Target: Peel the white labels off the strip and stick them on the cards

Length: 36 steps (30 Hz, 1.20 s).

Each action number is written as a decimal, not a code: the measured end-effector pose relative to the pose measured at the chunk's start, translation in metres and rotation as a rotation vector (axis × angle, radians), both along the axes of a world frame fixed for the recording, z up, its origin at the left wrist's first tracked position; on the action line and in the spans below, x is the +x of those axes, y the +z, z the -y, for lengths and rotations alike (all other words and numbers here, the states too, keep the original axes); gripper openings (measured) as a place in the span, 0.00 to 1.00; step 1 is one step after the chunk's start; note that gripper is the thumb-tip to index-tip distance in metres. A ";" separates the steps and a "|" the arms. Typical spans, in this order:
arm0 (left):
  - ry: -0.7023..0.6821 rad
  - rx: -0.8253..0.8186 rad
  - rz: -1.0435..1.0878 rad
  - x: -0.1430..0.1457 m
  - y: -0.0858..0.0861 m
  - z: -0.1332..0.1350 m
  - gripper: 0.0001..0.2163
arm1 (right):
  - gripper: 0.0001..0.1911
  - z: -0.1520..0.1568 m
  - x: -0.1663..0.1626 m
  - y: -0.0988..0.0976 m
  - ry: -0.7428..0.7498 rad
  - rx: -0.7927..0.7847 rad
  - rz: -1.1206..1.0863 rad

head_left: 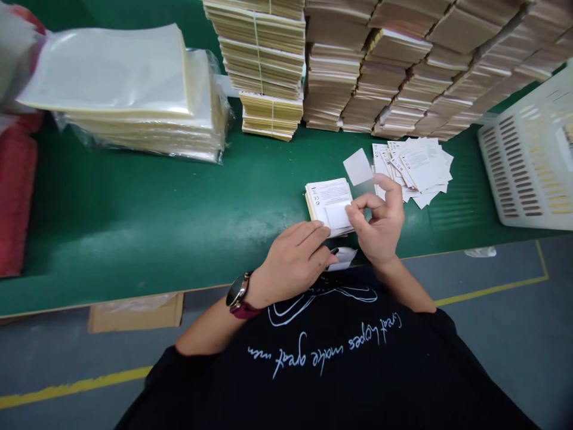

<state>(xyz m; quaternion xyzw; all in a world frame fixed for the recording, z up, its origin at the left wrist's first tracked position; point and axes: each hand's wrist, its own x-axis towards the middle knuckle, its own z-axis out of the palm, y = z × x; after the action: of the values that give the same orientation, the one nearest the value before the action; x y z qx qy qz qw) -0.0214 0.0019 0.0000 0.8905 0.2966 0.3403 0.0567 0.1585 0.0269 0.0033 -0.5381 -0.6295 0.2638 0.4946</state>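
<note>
A small stack of printed white cards (331,190) lies on the green table near its front edge. My left hand (298,254) holds the stack's near left corner, fingers on top and thumb low by the edge. By that thumb are a small dark object and a white piece (344,258) of paper or film, partly hidden. My right hand (380,221) pinches the right edge of a blank white label (338,215) on the top card, with its index finger raised. Close to that fingertip is a blank white square (358,167); whether they touch I cannot tell.
Loose printed cards (423,167) lie in a spread pile to the right. Tall card stacks (264,54) line the back. Plastic-wrapped sheets (125,77) sit at the left. A white slotted basket (514,167) stands at the right end of the green table (147,221).
</note>
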 end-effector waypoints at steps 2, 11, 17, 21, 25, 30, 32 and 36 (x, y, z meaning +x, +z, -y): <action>0.009 -0.004 0.002 0.000 0.000 0.000 0.12 | 0.24 0.000 0.000 0.000 0.004 0.013 0.034; 0.014 0.004 -0.014 0.001 -0.007 0.001 0.09 | 0.26 0.002 -0.001 0.002 -0.015 0.107 0.507; 0.003 -0.002 0.003 0.001 -0.007 0.000 0.08 | 0.34 -0.004 0.023 0.007 -0.165 0.032 0.474; -0.008 -0.022 0.009 0.000 -0.005 0.000 0.09 | 0.39 -0.007 0.034 0.005 -0.063 -0.082 0.351; -0.014 -0.031 0.003 0.000 -0.005 -0.001 0.10 | 0.43 -0.005 0.026 0.001 0.035 -0.076 0.211; -0.051 -0.062 -0.001 0.002 -0.007 -0.001 0.09 | 0.40 -0.004 0.023 0.000 0.041 -0.015 0.139; -0.052 -0.071 -0.004 0.002 -0.007 0.000 0.09 | 0.40 -0.001 0.030 0.001 -0.003 0.021 0.172; -0.056 -0.075 -0.006 0.003 -0.007 0.000 0.10 | 0.37 0.009 0.061 0.012 -0.140 0.071 0.292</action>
<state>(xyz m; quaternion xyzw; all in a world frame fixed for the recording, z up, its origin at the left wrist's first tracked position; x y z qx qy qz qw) -0.0187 0.0022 -0.0070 0.8968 0.2840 0.3247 0.0986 0.2195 0.0177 0.0153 -0.5954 -0.6646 0.1253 0.4337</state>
